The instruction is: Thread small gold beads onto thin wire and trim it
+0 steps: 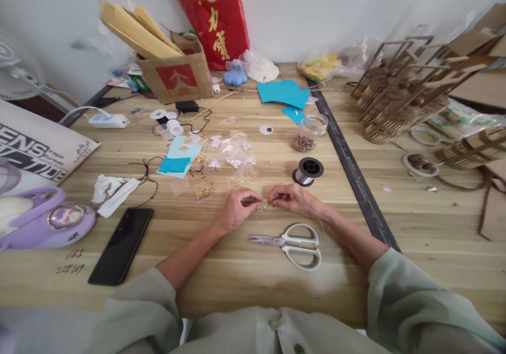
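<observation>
Near the middle of the wooden table, my left hand (pixel 240 209) and my right hand (pixel 293 199) face each other, each pinched at the fingertips. Something tiny lies between the fingers, too small to name. Small gold-coloured findings (pixel 264 207) sit on the wood just below the fingertips. Close in front of me rest scissors (pixel 290 242) with pale handles, blades pointing left. A black spool of clear wire (pixel 308 171) stands just beyond my right hand. Past my left hand are little bags of gold beads (pixel 204 192) and silver-coloured pieces (pixel 237 154).
A black phone (pixel 120 246) and a purple bottle (pixel 47 219) lie at left. Blue paper sheets (pixel 284 94), a jar of mixed beads (pixel 304 143) and a cardboard box (pixel 177 75) with envelopes are farther back. Woven baskets (pixel 389 101) stand at right beyond a black strip (pixel 348 164).
</observation>
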Demonstrator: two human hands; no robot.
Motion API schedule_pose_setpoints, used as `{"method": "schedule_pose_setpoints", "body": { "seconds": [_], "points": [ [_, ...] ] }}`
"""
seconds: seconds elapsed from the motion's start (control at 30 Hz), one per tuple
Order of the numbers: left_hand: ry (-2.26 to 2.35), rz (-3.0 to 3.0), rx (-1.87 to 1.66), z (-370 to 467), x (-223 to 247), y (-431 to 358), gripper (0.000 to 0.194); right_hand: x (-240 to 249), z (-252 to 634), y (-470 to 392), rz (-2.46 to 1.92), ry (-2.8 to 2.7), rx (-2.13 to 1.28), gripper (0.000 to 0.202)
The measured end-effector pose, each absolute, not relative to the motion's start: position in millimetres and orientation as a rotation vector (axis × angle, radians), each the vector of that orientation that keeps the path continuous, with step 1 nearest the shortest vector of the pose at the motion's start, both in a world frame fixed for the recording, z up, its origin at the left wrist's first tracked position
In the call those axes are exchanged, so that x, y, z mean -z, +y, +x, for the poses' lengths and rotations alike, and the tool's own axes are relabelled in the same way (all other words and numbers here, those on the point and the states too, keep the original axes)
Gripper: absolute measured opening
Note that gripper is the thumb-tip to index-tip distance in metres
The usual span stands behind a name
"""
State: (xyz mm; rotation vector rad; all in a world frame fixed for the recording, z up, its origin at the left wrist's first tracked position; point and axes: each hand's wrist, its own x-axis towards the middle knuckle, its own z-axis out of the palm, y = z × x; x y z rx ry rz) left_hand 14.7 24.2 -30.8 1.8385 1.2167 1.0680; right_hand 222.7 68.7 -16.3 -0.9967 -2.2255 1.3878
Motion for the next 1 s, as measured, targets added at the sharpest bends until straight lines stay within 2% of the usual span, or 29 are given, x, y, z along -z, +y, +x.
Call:
{"method": "schedule_pose_setpoints", "body": {
  "seconds": [0.73,1.0],
  "points": [
    [1.252,1.746,-1.089,13,39,27,0.005,27,222,70,-0.916,-2.435,-0.748,0.013],
    [1.264,1.741,-1.091,14,38,26,0.005,31,223,70,-0.931,-2.478,-0.67,0.019]
  ]
}}
